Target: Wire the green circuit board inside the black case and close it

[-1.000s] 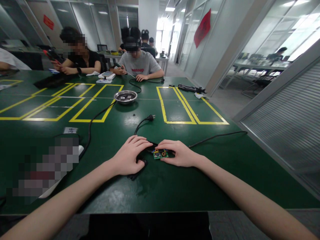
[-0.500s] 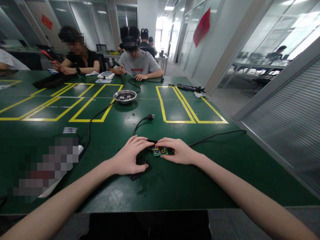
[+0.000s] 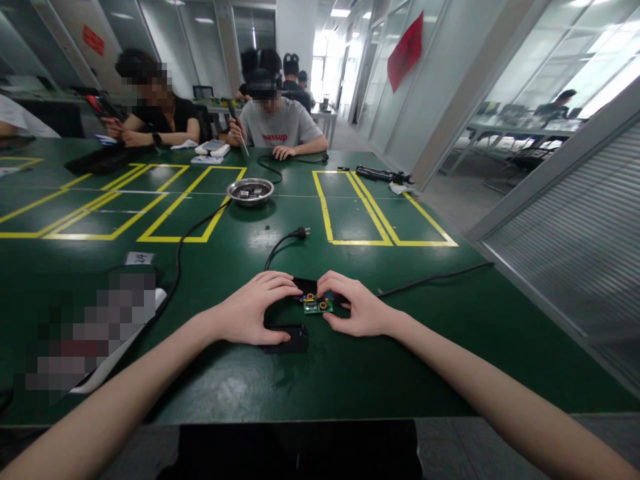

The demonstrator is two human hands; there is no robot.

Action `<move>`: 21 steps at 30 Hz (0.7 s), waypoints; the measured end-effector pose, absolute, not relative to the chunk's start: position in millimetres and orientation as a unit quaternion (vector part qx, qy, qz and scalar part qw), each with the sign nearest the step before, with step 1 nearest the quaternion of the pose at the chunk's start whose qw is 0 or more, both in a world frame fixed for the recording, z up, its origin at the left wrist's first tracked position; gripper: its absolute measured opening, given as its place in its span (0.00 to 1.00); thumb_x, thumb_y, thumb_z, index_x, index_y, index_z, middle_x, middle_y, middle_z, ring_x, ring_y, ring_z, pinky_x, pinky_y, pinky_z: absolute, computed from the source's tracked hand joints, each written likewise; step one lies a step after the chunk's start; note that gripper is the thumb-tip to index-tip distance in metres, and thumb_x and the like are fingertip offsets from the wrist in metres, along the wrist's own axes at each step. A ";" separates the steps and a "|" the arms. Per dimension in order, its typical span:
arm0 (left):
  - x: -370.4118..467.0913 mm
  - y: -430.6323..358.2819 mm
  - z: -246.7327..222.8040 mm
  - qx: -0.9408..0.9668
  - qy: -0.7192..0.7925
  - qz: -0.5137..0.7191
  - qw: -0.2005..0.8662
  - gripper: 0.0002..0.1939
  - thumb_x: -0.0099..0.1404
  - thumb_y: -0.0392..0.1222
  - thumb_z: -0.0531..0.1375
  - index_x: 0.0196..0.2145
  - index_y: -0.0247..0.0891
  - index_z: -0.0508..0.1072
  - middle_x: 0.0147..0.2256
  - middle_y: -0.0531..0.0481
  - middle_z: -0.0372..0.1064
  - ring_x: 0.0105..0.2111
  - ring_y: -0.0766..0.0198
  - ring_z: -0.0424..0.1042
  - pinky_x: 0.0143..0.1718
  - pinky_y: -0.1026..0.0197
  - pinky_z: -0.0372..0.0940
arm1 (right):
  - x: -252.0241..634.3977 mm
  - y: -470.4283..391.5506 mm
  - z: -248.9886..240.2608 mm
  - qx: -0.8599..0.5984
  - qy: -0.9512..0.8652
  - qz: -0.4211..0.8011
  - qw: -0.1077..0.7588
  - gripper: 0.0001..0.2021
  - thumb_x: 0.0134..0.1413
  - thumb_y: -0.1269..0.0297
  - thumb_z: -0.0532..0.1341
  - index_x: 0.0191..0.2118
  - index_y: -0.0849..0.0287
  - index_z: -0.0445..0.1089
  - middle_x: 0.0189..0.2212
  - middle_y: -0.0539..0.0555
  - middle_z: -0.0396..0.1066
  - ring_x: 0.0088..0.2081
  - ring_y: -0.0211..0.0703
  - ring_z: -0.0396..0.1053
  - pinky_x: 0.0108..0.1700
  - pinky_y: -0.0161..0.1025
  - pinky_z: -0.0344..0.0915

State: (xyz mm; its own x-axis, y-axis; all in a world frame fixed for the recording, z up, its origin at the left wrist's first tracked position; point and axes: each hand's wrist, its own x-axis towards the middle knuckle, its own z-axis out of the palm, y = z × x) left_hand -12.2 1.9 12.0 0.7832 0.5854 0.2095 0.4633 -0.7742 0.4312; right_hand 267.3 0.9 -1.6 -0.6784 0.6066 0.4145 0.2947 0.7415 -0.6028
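Note:
My right hand (image 3: pixel 356 308) pinches the right end of a small green circuit board (image 3: pixel 319 308) with copper-wound ring coils on it. My left hand (image 3: pixel 246 308) curves in a C shape to the left of the board, its fingertips near the board's left end and its wires. Under the left thumb is a black plastic case half (image 3: pixel 296 340), partly hidden by the hand. A second black case part (image 3: pixel 306 285) shows behind the board, between the two hands. Black cable (image 3: pixel 430 272) runs off to the right from behind my right hand.
Beyond my hands lies a black power plug (image 3: pixel 300 233). A steel bowl (image 3: pixel 250 193) with metal parts stands farther back on the green table (image 3: pixel 380 373). A blurred-out white-edged object (image 3: pixel 107 347) is at left. Two people (image 3: pixel 280 127) sit across the table.
The near case half has turned to lie flatter under my left thumb. The board has shifted slightly left, and my right thumb and fingers have spread a little around its right end.

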 end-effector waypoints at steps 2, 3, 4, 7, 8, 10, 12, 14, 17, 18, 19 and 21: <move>-12.2 2.5 10.7 0.924 0.286 0.176 0.181 0.33 0.56 0.48 0.73 0.58 0.41 0.73 0.58 0.40 0.71 0.61 0.45 0.67 0.65 0.42 0.61 | 262.6 -3.0 -1.4 -0.255 -0.876 0.259 0.317 0.14 0.51 0.71 0.65 0.44 0.56 0.68 0.43 0.56 0.71 0.43 0.46 0.72 0.46 0.43 0.72; -10.6 1.6 9.3 0.922 0.291 0.182 0.181 0.32 0.57 0.49 0.73 0.57 0.41 0.73 0.57 0.40 0.71 0.61 0.45 0.67 0.64 0.41 0.62 | 259.8 -4.9 -2.0 -0.258 -0.874 0.263 0.316 0.13 0.52 0.70 0.66 0.44 0.55 0.68 0.43 0.56 0.71 0.44 0.47 0.72 0.47 0.43 0.72; -8.1 0.1 7.6 0.919 0.296 0.188 0.181 0.32 0.57 0.50 0.73 0.57 0.41 0.73 0.57 0.40 0.72 0.61 0.44 0.67 0.64 0.41 0.63 | 256.9 -6.6 -3.2 -0.263 -0.873 0.266 0.314 0.12 0.53 0.70 0.66 0.44 0.55 0.68 0.44 0.56 0.71 0.44 0.47 0.72 0.47 0.43 0.72; 2.6 -7.0 1.4 0.910 0.309 0.213 0.177 0.32 0.58 0.50 0.73 0.57 0.41 0.73 0.58 0.38 0.71 0.62 0.43 0.65 0.63 0.40 0.65 | 249.3 -10.2 -8.2 -0.277 -0.871 0.267 0.305 0.12 0.54 0.68 0.67 0.44 0.55 0.70 0.45 0.56 0.71 0.45 0.46 0.73 0.48 0.42 0.72; 6.4 -9.5 -0.4 0.907 0.314 0.221 0.175 0.32 0.57 0.50 0.74 0.57 0.40 0.73 0.58 0.37 0.71 0.62 0.43 0.64 0.62 0.39 0.66 | 247.6 -10.9 -9.9 -0.283 -0.870 0.266 0.303 0.13 0.53 0.67 0.68 0.45 0.54 0.70 0.46 0.56 0.70 0.45 0.47 0.74 0.48 0.42 0.72; 12.9 -13.4 -2.8 0.900 0.333 0.230 0.165 0.32 0.59 0.50 0.73 0.58 0.39 0.72 0.58 0.37 0.71 0.61 0.43 0.65 0.61 0.39 0.67 | 245.4 -11.3 -12.4 -0.297 -0.868 0.261 0.301 0.15 0.51 0.66 0.70 0.45 0.54 0.70 0.48 0.56 0.70 0.46 0.47 0.74 0.48 0.43 0.73; 16.4 -14.6 -3.1 0.895 0.347 0.233 0.154 0.32 0.59 0.49 0.72 0.58 0.38 0.72 0.56 0.37 0.73 0.59 0.43 0.67 0.60 0.39 0.68 | 244.6 -10.9 -13.2 -0.313 -0.865 0.255 0.299 0.16 0.50 0.65 0.70 0.45 0.54 0.70 0.50 0.57 0.70 0.47 0.48 0.75 0.49 0.43 0.73; 15.5 -12.6 -1.4 0.895 0.353 0.231 0.148 0.32 0.58 0.49 0.72 0.57 0.38 0.72 0.56 0.37 0.73 0.58 0.43 0.68 0.59 0.39 0.68 | 244.3 -10.0 -12.7 -0.326 -0.863 0.247 0.297 0.15 0.50 0.65 0.70 0.44 0.54 0.71 0.50 0.57 0.71 0.46 0.48 0.75 0.49 0.44 0.73; 7.3 -5.2 3.4 0.907 0.320 0.221 0.164 0.28 0.59 0.46 0.70 0.56 0.40 0.72 0.54 0.40 0.74 0.58 0.45 0.68 0.60 0.41 0.67 | 244.1 -8.3 -11.5 -0.339 -0.866 0.235 0.284 0.13 0.51 0.66 0.69 0.43 0.54 0.71 0.48 0.56 0.73 0.45 0.47 0.76 0.48 0.43 0.73; 3.7 -2.5 5.0 0.909 0.306 0.226 0.172 0.25 0.60 0.44 0.68 0.55 0.40 0.72 0.53 0.41 0.74 0.57 0.47 0.69 0.61 0.42 0.66 | 244.0 -8.1 -11.4 -0.341 -0.867 0.230 0.281 0.12 0.52 0.66 0.69 0.43 0.54 0.72 0.46 0.55 0.74 0.44 0.47 0.76 0.48 0.43 0.73; 0.2 -0.1 6.6 0.908 0.298 0.236 0.178 0.22 0.61 0.42 0.67 0.53 0.40 0.73 0.52 0.41 0.74 0.56 0.48 0.69 0.60 0.44 0.67 | 243.8 -8.1 -11.5 -0.344 -0.867 0.225 0.281 0.11 0.52 0.66 0.68 0.43 0.54 0.72 0.45 0.55 0.74 0.43 0.46 0.76 0.47 0.42 0.73; -5.2 3.2 8.8 0.904 0.298 0.245 0.182 0.15 0.64 0.39 0.63 0.49 0.40 0.74 0.50 0.41 0.73 0.55 0.51 0.70 0.58 0.48 0.69 | 243.2 -9.0 -12.0 -0.351 -0.869 0.209 0.281 0.10 0.53 0.67 0.66 0.43 0.55 0.72 0.45 0.55 0.75 0.42 0.46 0.77 0.46 0.42 0.73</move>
